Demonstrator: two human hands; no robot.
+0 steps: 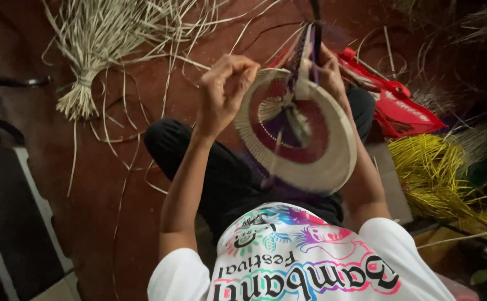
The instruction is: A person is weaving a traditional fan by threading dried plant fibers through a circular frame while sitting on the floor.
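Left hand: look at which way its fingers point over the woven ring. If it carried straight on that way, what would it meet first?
The left hand curls its fingertips toward the rim of the pale woven ring, so it would probably meet that rim first, then the purple strands beside the right hand. Depth is uncertain from this single view.

Both hands raised, forearms angled inward.
Left hand [225, 89] fingers curled into a pinch; right hand [328, 69] closed, partly hidden.

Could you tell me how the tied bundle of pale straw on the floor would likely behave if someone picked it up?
The straw bundle would probably feel light, being thin dry strips. Gripped at its tied end, it should hold together, while the loose splayed ends would likely flop and sway. Stray strands lying about it suggest some may slip out.
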